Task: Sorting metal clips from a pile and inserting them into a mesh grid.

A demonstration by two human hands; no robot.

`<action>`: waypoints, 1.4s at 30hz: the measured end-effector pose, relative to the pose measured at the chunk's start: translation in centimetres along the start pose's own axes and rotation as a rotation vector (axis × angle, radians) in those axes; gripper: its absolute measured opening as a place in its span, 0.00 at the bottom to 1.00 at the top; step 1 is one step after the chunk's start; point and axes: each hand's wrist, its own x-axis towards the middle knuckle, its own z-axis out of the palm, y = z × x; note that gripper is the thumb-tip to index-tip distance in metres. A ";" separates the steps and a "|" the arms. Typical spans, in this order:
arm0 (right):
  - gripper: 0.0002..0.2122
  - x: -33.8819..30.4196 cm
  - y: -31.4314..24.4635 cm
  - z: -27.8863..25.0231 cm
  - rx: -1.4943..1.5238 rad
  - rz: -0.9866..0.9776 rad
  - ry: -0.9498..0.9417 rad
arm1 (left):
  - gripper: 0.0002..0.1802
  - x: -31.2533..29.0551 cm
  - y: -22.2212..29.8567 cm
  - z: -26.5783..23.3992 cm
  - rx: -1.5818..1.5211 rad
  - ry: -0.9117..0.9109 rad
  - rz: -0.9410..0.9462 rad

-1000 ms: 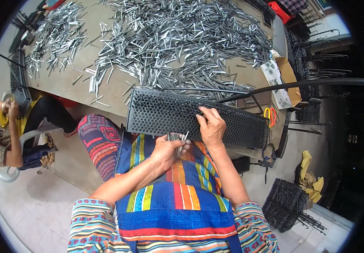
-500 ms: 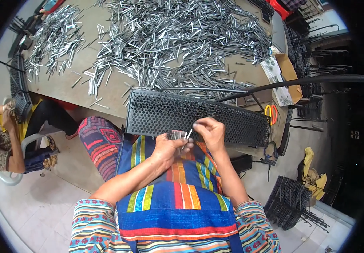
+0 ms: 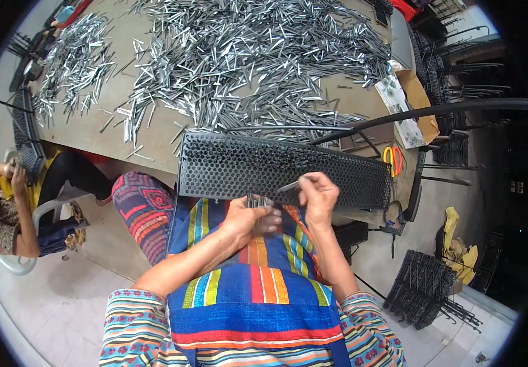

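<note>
A long black perforated metal panel [image 3: 245, 168] lies across my lap against the table's edge. My left hand [image 3: 249, 215] sits just below the panel's near edge, fingers closed around a small bunch of short silver metal pieces [image 3: 258, 200]. My right hand [image 3: 319, 196] is beside it, pinching a single thin metal piece [image 3: 289, 185] that points left over the panel's lower edge. Both forearms come up over a striped, many-coloured garment.
The brown table [image 3: 154, 131] carries a wide heap of silver metal pieces [image 3: 245, 55]. Scissors with orange and yellow handles [image 3: 392, 160] lie at the right edge. Another person sits on a chair at the left [image 3: 13, 202]. Black wire racks [image 3: 420, 290] lie on the floor to the right.
My right hand has come down off the panel's top face toward my left hand and now pinches a single metal piece. The left hand has stayed in place.
</note>
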 end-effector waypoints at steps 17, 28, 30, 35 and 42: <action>0.01 3.1 0.2 -0.6 -0.500 -0.627 0.050 | 0.11 -0.6 -1.0 -0.6 0.170 -0.043 -0.027; 0.03 2.5 -0.8 0.5 -0.714 -0.648 0.027 | 0.08 0.1 -0.6 -0.4 0.030 0.007 0.000; 0.03 2.8 -0.3 0.2 -0.734 -0.643 0.003 | 0.09 0.3 -0.7 0.0 0.059 0.011 0.024; 0.03 2.4 -0.2 0.6 -0.813 -0.600 -0.003 | 0.10 0.1 -0.6 0.7 0.047 -0.005 0.071; 0.04 2.3 0.5 0.0 -0.748 -0.575 -0.019 | 0.08 0.7 -0.4 0.7 0.044 0.035 0.067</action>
